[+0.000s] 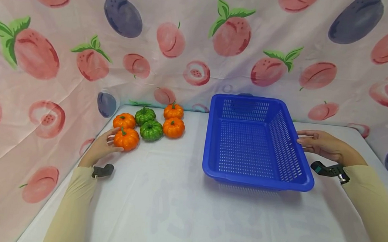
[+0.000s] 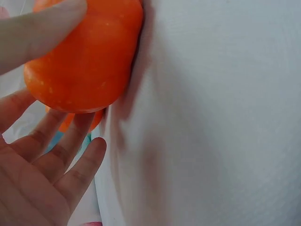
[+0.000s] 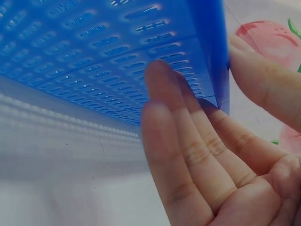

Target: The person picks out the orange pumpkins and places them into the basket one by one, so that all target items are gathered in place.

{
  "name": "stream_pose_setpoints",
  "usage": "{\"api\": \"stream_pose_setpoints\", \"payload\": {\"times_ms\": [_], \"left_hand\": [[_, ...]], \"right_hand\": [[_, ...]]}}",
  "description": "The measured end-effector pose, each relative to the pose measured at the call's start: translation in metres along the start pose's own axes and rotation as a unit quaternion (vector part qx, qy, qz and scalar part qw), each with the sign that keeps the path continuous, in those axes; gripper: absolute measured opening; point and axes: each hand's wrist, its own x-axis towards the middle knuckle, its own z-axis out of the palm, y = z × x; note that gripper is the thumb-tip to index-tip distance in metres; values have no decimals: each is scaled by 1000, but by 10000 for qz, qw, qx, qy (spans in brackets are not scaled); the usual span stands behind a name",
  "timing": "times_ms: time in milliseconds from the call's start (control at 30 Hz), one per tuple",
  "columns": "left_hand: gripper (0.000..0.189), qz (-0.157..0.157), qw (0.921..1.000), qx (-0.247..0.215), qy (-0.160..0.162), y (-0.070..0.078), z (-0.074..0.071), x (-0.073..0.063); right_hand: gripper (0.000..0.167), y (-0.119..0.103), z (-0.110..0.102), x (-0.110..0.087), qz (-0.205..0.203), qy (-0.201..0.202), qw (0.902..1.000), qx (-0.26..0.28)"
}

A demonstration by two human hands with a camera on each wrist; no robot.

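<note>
My left hand point(image 1: 99, 148) is around the nearest orange pumpkin point(image 1: 126, 139), thumb on its near side and fingers along its left and far side. In the left wrist view the thumb point(image 2: 42, 30) overlaps that pumpkin, and its little finger point(image 2: 83, 174) stands off it. At the right, a blue perforated basket point(image 1: 257, 182) has nothing in it. My right hand point(image 1: 326, 145) holds its right rim. In the right wrist view the thumb point(image 3: 265, 84) lies at the rim's outer side, with the fingers point(image 3: 167, 155) under it beside the slotted wall.
Next to the held pumpkin are another orange pumpkin point(image 1: 124, 121), green pumpkins point(image 1: 151, 130) point(image 1: 145, 116), and more orange pumpkins point(image 1: 173, 127) point(image 1: 173, 111). They stand on a white-covered table point(image 1: 162, 208). A fruit-print cloth point(image 1: 193, 24) hangs behind and along the left.
</note>
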Motion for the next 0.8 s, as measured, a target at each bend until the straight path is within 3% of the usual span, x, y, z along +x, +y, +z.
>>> {"api": "stream_pose_setpoints", "payload": {"times_ms": [500, 800], "left_hand": [[83, -101, 9999, 36, -46, -7, 1, 5], [83, -102, 9999, -128, 3, 0, 4, 5]], "right_hand": [[27, 2, -2, 2, -47, -106, 9999, 73], [26, 1, -1, 2, -17, -83, 10000, 30]]}}
